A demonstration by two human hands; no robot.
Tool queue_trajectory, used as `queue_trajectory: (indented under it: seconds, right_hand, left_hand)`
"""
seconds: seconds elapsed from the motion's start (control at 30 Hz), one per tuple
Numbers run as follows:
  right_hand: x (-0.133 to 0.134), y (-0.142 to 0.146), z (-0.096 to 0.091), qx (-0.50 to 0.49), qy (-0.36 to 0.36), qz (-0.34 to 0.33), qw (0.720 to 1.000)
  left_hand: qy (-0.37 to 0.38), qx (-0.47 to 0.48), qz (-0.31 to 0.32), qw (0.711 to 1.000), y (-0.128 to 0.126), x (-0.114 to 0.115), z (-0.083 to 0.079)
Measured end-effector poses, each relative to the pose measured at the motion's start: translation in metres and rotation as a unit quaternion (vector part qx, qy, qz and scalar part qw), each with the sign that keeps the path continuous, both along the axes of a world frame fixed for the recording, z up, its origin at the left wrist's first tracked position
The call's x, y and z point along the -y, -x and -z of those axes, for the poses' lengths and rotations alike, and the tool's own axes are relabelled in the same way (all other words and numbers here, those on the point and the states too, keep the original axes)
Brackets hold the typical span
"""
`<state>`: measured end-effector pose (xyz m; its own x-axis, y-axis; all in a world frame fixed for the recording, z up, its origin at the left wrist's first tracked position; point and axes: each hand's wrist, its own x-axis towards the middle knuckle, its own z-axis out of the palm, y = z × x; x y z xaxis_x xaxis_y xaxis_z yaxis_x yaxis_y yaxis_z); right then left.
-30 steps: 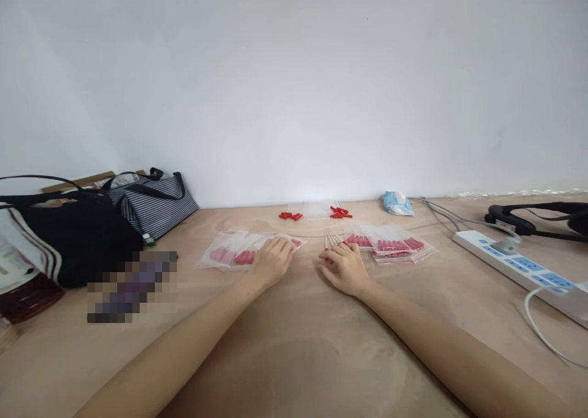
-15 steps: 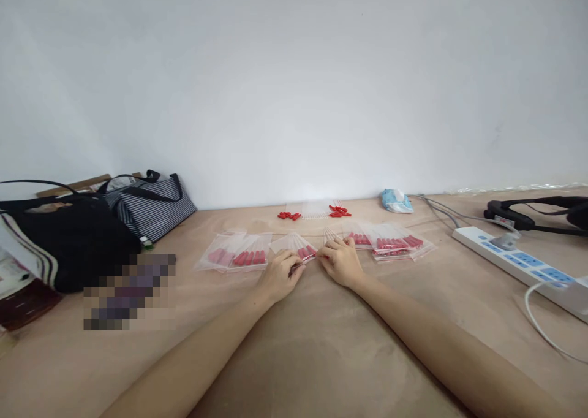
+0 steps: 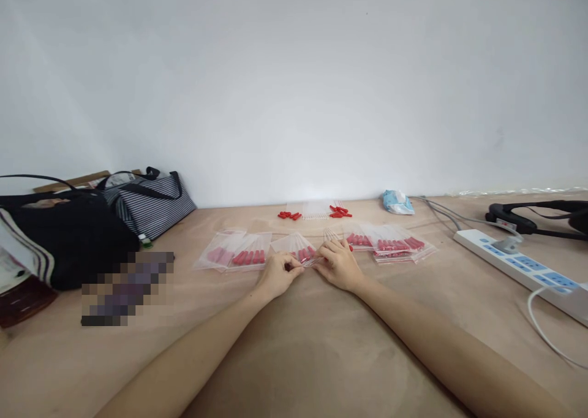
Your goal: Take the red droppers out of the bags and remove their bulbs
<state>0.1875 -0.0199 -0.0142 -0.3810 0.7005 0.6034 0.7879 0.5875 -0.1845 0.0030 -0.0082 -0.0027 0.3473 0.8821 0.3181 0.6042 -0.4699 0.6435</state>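
My left hand (image 3: 279, 275) pinches the near edge of a clear zip bag (image 3: 290, 243) that lies in front of me. Inside this bag are several thin pale sticks with red ends. At the right end of the same edge, the fingertips of my right hand (image 3: 340, 266) are pressed together on the bag. Several loose pale sticks (image 3: 329, 234) poke out beyond my right hand, and a red end shows beside its knuckles. To the left lie filled bags (image 3: 250, 249) overlapping each other. A pile of filled bags (image 3: 392, 240) is on the right.
At the back, loose red-ended sticks (image 3: 340, 211) and more red pieces (image 3: 289, 215) flank pale sticks. A blue-white packet (image 3: 397, 202), a power strip (image 3: 523, 265) with cables and black goggles-like gear (image 3: 528, 219) are right. A striped bag (image 3: 156, 206) and black bag (image 3: 87, 240) stand left.
My right hand has shifted slightly left and nearer to me, closer to my left hand. The bag's near edge now lies lower between my fingers. My left hand has barely moved.
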Motion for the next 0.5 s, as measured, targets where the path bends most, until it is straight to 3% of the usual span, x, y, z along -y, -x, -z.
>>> queue_trajectory:
  seconds: [0.27,0.5]
  right_hand:
    - [-0.0003,0.0003,0.0002,0.012,-0.039,-0.016,0.999]
    - [-0.0061,0.0069,0.0006,0.063,-0.179,-0.027,0.981]
  left_hand:
    - [0.031,0.04,-0.003,0.999,0.0025,-0.0036,0.005]
    - [0.053,0.064,-0.002,0.997,0.0024,-0.0036,0.0029]
